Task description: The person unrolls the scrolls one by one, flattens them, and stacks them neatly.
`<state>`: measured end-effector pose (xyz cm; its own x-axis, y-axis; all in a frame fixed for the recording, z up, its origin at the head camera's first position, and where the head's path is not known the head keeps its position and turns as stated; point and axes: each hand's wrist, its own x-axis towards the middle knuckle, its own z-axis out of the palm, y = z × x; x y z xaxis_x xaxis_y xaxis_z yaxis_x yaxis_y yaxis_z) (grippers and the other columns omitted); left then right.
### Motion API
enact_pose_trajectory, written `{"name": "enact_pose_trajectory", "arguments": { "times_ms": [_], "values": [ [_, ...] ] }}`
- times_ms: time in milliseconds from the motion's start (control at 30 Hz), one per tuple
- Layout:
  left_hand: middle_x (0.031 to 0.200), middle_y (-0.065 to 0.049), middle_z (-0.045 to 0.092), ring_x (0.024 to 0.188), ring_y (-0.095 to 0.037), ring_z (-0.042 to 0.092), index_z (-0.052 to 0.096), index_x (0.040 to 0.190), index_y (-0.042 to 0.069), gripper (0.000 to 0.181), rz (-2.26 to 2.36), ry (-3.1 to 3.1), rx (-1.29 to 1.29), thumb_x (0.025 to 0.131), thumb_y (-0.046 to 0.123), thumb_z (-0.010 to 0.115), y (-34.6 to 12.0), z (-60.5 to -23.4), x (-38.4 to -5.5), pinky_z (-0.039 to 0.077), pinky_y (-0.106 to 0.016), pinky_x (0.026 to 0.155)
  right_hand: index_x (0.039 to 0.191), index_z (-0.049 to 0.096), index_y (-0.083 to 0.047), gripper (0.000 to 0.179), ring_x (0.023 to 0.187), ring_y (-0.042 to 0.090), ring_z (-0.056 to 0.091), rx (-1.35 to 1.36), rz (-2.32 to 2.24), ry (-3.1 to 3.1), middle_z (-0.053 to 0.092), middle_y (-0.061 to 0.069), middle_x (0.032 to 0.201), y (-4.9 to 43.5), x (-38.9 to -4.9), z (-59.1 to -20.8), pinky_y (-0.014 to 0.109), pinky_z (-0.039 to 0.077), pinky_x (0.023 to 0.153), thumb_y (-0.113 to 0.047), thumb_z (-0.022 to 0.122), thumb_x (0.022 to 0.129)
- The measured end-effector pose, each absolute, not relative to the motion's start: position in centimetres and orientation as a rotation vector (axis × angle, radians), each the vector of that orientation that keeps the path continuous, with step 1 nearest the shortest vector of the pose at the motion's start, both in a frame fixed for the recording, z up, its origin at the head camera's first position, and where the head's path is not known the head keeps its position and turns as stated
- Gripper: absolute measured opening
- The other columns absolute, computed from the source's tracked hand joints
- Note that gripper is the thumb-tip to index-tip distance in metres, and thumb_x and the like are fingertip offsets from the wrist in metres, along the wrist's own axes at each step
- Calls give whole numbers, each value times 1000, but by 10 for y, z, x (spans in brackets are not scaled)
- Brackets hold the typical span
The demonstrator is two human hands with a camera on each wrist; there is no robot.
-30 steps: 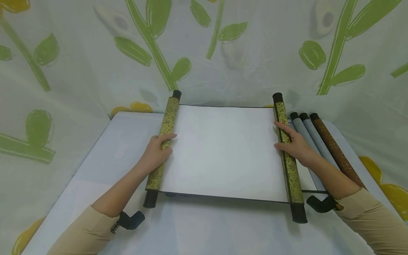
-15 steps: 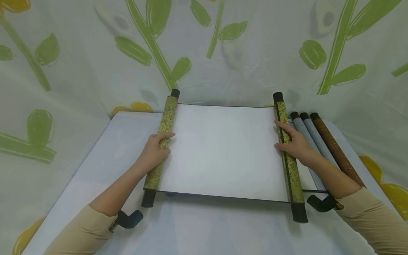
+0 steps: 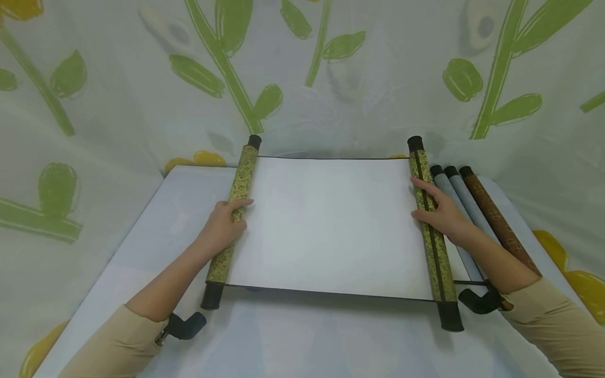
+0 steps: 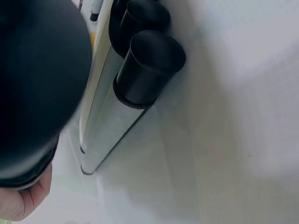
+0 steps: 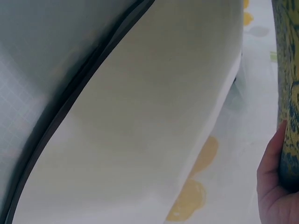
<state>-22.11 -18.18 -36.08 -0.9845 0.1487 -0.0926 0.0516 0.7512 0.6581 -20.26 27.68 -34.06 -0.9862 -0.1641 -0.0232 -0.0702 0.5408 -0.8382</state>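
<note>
A hanging scroll lies partly unrolled in the head view, its bare white paper [image 3: 326, 226] stretched between two green-gold patterned rollers with black end knobs. Around the left roller [image 3: 219, 268] my left hand [image 3: 222, 226] curls, thumb on the inner side. My right hand [image 3: 441, 212] grips the right roller [image 3: 437, 268], which shows a dark stripe along its length. In the left wrist view a black knob [image 4: 37, 84] looms close, with fingers [image 4: 39, 191] below it. The right wrist view has the paper [image 5: 131, 116] bowed, its dark border on the left, and the patterned roller [image 5: 289, 93] held at the right edge.
Right of the scroll, two grey rolled scrolls [image 3: 465, 205] and a brown patterned one [image 3: 496, 220] lie side by side, partly behind my right forearm. They rest on a white table [image 3: 302, 341]. A leaf-printed curtain [image 3: 378, 94] hangs behind.
My left hand and its roller have moved left, and my right hand with its roller slightly right, so more paper shows between them. The right roller's dark stripe has turned further into view.
</note>
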Motion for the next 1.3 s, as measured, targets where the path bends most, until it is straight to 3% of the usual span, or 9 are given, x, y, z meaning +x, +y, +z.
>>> {"name": "enact_pose_trajectory", "arguments": {
  "times_ms": [100,267,500,800,967,1167,1300],
  "values": [
    [131,-31,37,101,-35,43,46,140,13,55,1053,2812,157,86,4,47,-184,-362,-222,41,-44,79,152,16,-13,79,142,41,-3,-219,-1480,2646,4,19,157,277,-202,-340,66,15,104,2,59,88],
    [131,-31,35,106,-38,43,45,140,13,50,1060,2811,160,91,7,46,-185,-359,-219,42,-48,82,152,16,-14,80,142,41,-4,-238,-1491,2642,4,18,158,278,-201,-339,66,16,103,2,59,87],
    [127,-31,35,90,-31,44,44,142,15,46,1023,2819,133,96,12,44,-192,-359,-218,41,-37,68,152,18,-14,74,142,39,-7,-195,-1479,2638,5,16,158,285,-202,-339,67,12,105,3,54,89],
    [133,-28,38,114,-40,43,44,141,18,53,1048,2825,83,91,21,60,-199,-361,-219,41,-55,87,152,17,-13,81,142,40,-7,-188,-1466,2635,4,15,158,288,-203,-342,69,9,104,-9,66,87],
    [131,-28,40,110,-38,45,45,141,15,50,1040,2852,118,92,14,56,-200,-359,-219,42,-52,85,152,17,-15,85,142,41,-6,-163,-1438,2649,4,15,158,289,-203,-341,70,8,104,-11,69,85],
    [133,-30,38,112,-40,43,44,141,11,49,1036,2877,160,93,7,49,-204,-358,-220,41,-53,88,151,20,-13,77,141,44,-3,-238,-1445,2681,7,19,157,292,-201,-341,71,10,102,-5,62,88],
    [130,-36,35,100,-38,46,43,141,7,46,992,2891,184,95,8,43,-210,-359,-219,43,-49,80,151,20,-13,73,141,44,-3,-257,-1439,2688,7,20,157,296,-201,-341,71,12,101,0,57,89]
  ]
}}
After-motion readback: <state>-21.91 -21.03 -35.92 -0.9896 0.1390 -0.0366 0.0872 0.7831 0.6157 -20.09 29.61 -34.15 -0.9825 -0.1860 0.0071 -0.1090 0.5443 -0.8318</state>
